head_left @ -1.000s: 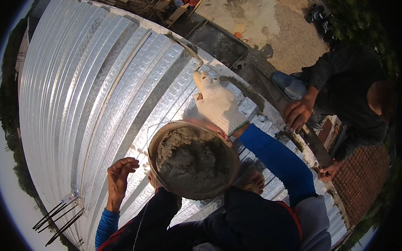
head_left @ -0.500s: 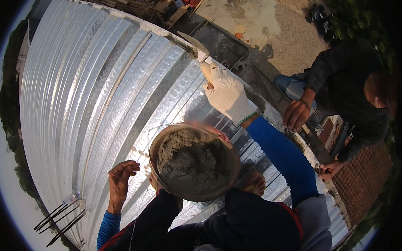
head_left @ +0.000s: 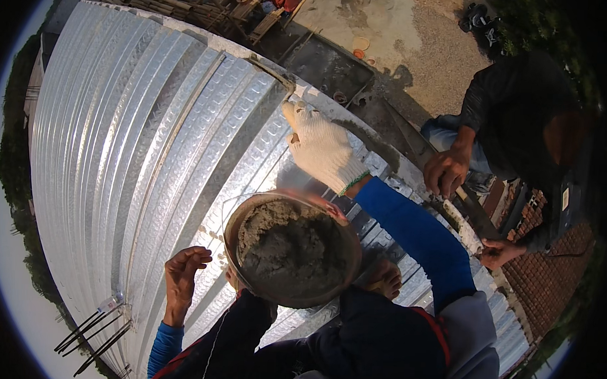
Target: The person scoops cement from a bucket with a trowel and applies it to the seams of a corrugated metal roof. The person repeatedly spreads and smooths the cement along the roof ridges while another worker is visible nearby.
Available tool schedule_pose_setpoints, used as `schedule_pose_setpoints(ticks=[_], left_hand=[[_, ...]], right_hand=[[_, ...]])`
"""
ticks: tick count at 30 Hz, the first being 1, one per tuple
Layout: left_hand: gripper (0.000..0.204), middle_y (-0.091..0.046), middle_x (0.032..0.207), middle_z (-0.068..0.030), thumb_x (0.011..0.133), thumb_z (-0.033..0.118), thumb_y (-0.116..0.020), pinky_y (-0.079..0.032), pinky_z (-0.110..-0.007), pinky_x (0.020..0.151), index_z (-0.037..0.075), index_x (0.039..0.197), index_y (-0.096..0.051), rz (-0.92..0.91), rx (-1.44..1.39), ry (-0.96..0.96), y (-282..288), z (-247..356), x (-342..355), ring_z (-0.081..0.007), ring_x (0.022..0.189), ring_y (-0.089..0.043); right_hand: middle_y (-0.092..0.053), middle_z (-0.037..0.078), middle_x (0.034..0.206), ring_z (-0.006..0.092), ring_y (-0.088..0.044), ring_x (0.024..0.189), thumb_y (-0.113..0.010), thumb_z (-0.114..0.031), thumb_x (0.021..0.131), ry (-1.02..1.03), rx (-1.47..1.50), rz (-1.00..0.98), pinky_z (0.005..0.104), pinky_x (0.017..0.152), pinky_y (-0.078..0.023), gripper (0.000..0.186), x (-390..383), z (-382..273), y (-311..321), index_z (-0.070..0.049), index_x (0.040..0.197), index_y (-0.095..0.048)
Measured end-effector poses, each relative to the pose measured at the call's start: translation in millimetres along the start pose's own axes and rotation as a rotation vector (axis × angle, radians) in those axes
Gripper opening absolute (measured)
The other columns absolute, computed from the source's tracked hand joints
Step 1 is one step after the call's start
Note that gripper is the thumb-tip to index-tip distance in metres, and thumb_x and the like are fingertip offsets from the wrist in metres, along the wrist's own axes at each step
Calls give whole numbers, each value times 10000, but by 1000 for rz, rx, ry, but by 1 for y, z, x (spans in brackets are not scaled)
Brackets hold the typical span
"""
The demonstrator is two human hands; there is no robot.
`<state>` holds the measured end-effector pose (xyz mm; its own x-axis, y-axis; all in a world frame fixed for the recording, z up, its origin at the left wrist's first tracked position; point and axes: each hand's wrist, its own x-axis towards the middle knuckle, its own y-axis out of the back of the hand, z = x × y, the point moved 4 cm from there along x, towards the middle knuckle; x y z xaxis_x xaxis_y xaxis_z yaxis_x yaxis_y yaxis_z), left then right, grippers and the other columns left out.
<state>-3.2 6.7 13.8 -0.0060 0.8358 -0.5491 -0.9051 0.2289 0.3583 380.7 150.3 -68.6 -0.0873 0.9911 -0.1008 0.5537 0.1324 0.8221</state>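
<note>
My right hand (head_left: 325, 147), in a white knit glove, grips a trowel by its wooden handle (head_left: 290, 114). The trowel's narrow blade (head_left: 274, 72) lies along the raised edge of the metal decking, seen nearly edge-on. Bare and loosely curled, my left hand (head_left: 184, 275) hangs in the air left of a bucket (head_left: 230, 235), with nothing visible in it. Wet grey mortar (head_left: 295, 246) fills much of the bucket, which stands between my legs with its thin wire handle over the rim.
Ribbed metal decking (head_left: 124, 150) spreads left, with rebar ends (head_left: 91, 332) at lower left. Along the mortared edge (head_left: 404, 169), a co-worker in dark clothes has one hand (head_left: 448, 169) above it and another hand (head_left: 500, 253) beside it. Lower ground (head_left: 396, 32) and stacked wood (head_left: 209, 9) lie beyond.
My right hand and the trowel have moved left and slightly nearer along the edge; the blade shows thinner. The co-worker's hands have shifted a little. My left hand stays almost still.
</note>
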Motion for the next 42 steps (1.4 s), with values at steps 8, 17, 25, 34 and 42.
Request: schedule_pose_setpoints(ticks=[8,17,25,34,42], left_hand=[[301,-795,1066,-142,1057,254,-702,-576,-357,875,-13,1185,-753,7,-9,42,2,0,-2,-235,990,-761],[301,-794,1073,-143,1057,254,-696,-584,-354,873,-13,1184,-752,-7,-23,23,0,-2,-2,-226,979,-761],[286,-796,1065,-155,1051,232,-688,-598,-343,856,-13,1181,-755,-2,2,3,1,-2,4,-229,967,-772],[280,-798,1070,-153,1047,233,-692,-597,-341,858,-8,1173,-757,6,-25,35,4,-8,1,-225,958,-773],[270,-798,1062,-150,1046,223,-691,-601,-339,850,-8,1169,-757,12,-22,32,7,-10,1,-225,955,-774]], right_hand=[[-720,223,1089,373,-761,957,-677,-236,966,-38,4,146,457,746,-641,507,1,5,10,12,1376,-510],[-695,245,1168,376,-752,1003,-687,-249,966,-31,-62,37,466,781,-638,544,38,2,-20,75,1364,-505],[-692,231,1161,352,-753,1004,-675,-252,974,-44,-36,59,469,770,-638,534,43,0,-4,77,1356,-497],[-683,257,1208,418,-718,1044,-670,-210,957,121,-178,114,470,829,-620,479,81,3,-31,48,1332,-520],[-695,240,1182,394,-748,976,-671,-257,961,-21,-99,110,488,783,-630,469,64,-9,-10,18,1317,-535]])
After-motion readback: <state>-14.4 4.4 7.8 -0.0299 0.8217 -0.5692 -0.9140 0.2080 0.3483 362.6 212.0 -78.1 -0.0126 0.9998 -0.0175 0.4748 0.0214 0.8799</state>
